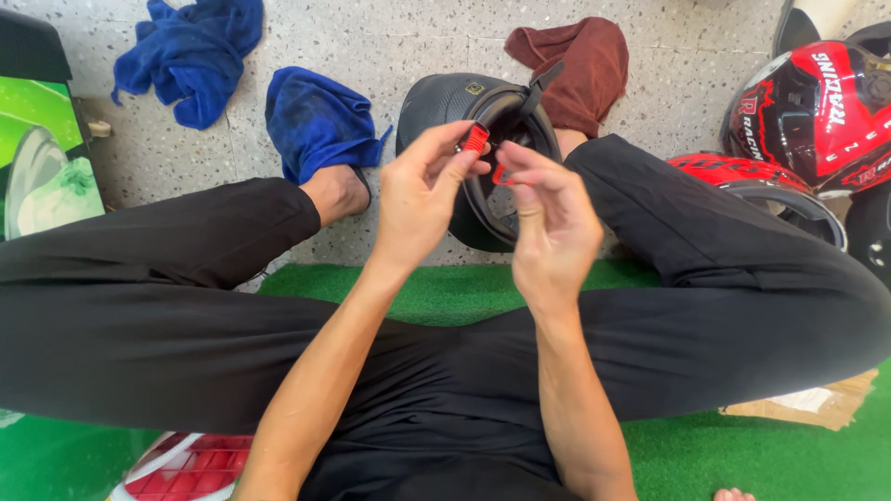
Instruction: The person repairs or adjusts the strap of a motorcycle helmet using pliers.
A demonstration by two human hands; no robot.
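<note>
Two hands, left hand (pixel 422 199) pinching red buckle (pixel 476 139) upright, right hand (pixel 554 223) beside

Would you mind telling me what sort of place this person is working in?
Probably a helmet cleaning or repair spot on the floor. Both hands work over a black open-face helmet, a glossy red and black full-face helmet waits nearby, and blue cloths lie on the speckled terrazzo floor.
</note>
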